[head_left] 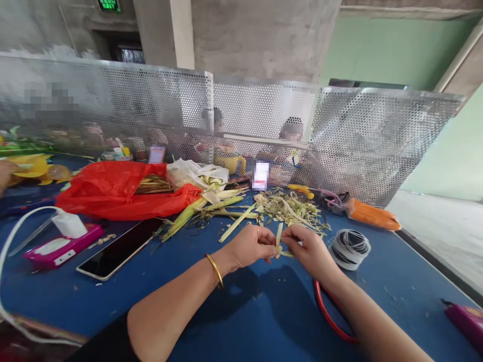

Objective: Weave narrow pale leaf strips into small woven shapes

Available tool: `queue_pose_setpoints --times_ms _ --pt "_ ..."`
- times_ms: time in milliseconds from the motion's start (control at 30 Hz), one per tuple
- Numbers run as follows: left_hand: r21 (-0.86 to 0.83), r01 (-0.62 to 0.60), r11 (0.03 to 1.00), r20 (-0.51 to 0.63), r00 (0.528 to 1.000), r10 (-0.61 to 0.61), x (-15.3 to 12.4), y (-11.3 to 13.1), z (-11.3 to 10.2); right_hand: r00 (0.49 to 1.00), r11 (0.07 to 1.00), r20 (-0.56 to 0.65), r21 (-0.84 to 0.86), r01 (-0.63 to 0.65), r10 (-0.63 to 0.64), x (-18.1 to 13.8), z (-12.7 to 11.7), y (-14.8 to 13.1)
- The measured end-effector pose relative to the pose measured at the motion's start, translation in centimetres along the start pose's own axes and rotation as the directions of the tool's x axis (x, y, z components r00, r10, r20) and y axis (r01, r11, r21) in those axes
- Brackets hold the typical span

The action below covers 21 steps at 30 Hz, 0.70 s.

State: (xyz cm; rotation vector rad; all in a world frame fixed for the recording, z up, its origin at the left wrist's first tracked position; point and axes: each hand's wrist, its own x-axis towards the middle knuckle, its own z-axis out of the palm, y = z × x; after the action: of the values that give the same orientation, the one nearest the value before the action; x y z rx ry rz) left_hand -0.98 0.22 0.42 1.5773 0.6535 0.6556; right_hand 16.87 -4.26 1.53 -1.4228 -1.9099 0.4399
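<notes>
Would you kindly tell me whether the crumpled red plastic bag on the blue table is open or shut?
Open: the crumpled red plastic bag gapes at its right side, showing long brownish strips inside.

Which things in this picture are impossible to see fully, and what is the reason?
In the head view:
Pale strip: partly hidden by the left hand.
Red loop: partly behind the right forearm.
Purple object: cut off by the right edge.
People: obscured by the perforated screen.
</notes>
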Motion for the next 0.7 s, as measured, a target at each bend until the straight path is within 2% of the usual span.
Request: queue_pose_setpoints --times_ms 67,133,233,367,400,467,567,633,700 --pt "-0.093 0.03 0.995 0.071 0.997 -0.024 -0.3 0.5 0.0 0.988 0.98 0.134 0.175 -0.093 0.07 0.3 -0.3 0.3" --pt "-0.159 0.032 0.987 0.071 0.997 -0.021 -0.4 1.0 0.0 0.963 0.917 0.243 0.347 -0.197 0.115 0.4 -0.3 0.4" --pt "-0.221 -0.028 0.975 -0.056 0.998 0.015 -0.3 1.3 0.1 0.954 0.822 0.262 0.504 -0.265 0.147 0.3 0.3 0.4" --pt "-0.212 -0.127 0.969 -0.263 0.962 0.069 0.1 1.2 0.1 0.943 0.739 0.223 0.586 -0.332 0.248 0.0 2.0 0.5" --pt "-0.191 -0.133 0.973 -0.299 0.952 0.071 0.2 1.1 0.0 0.943 0.755 0.191 0.564 -0.333 0.273 -0.1 2.3 0.5" --pt "-0.132 -0.128 0.983 -0.362 0.929 0.072 0.4 0.7 -0.1 0.96 0.848 0.087 0.453 -0.276 0.266 -0.4 2.7 0.3" --pt "-0.013 -0.1 0.995 -0.414 0.906 0.086 0.8 -0.2 -0.2 0.996 0.991 -0.061 0.119 -0.065 0.072 -0.8 2.4 -0.5" --pt "0.078 -0.07 0.994 -0.376 0.922 0.095 0.8 -0.7 -0.2 0.991 0.986 -0.093 -0.14 0.086 -0.1 -1.0 1.8 -0.9" --pt "0.105 -0.042 0.994 -0.274 0.959 0.07 0.7 -0.8 -0.2 0.976 0.942 -0.092 -0.294 0.163 -0.197 -0.9 1.0 -1.1"
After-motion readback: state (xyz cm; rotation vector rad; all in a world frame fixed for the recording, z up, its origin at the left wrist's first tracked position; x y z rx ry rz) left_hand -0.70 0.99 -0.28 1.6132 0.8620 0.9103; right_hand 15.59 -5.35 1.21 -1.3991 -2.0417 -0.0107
